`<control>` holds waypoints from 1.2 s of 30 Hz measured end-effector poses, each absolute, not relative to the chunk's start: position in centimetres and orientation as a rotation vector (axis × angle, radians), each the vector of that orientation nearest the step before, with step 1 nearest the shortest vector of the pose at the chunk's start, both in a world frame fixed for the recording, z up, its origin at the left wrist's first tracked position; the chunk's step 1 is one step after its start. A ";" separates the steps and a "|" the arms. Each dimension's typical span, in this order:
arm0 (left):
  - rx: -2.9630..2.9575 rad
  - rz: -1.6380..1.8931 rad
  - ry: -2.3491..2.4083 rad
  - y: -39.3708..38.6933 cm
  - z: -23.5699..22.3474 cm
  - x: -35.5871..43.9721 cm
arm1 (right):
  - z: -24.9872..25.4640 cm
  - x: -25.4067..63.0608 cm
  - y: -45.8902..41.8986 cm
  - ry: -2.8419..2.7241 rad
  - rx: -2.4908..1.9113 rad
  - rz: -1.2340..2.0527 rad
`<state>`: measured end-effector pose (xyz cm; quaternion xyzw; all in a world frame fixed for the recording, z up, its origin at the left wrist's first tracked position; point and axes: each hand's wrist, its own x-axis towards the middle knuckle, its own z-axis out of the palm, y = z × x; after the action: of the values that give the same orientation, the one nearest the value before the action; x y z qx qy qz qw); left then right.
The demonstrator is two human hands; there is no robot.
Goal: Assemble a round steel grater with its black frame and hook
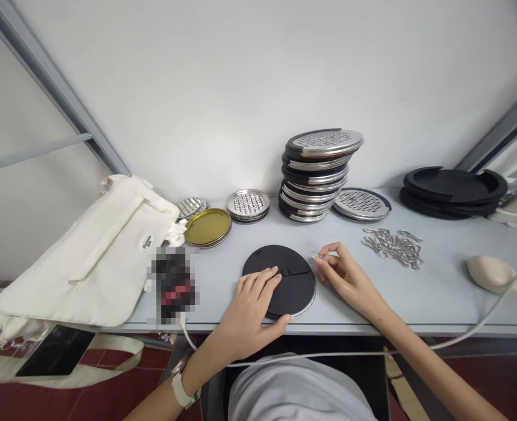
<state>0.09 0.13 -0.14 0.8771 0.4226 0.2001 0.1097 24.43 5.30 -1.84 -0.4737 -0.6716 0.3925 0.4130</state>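
Note:
A round black disc (285, 266) with a metal rim lies face down near the table's front edge. My left hand (250, 310) rests on it, fingers spread flat over its left part and thumb under the near rim. Just right of the disc, my right hand (344, 275) pinches a small metal wire clip (315, 255) between thumb and fingers, next to the disc's edge.
A heap of wire clips (394, 244) lies to the right. Behind stand a stack of perforated metal discs (315, 175), a single disc (361, 204), smaller discs (248, 205), a gold lid (208, 227) and black rings (454, 190). A white bag (92, 257) fills the left; a beige object (490, 273) sits right.

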 end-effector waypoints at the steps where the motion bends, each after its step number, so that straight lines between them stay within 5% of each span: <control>1: 2.580 0.586 1.242 0.1 -0.1 0.1 | -1.9 24.5 5.3 -1.683 -1.195 0.970; 20: 2.577 0.576 1.240 0.2 -0.2 0.1 | -1.6 24.3 5.4 -1.812 -1.209 0.735; 36: 2.577 0.601 1.237 0.2 -0.2 0.1 | -0.9 24.1 4.9 -1.904 -1.236 0.910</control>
<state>0.07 0.18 -0.21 0.8769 0.4209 0.2045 0.1098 24.06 4.91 -0.90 -0.4752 -0.7319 0.3498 0.3410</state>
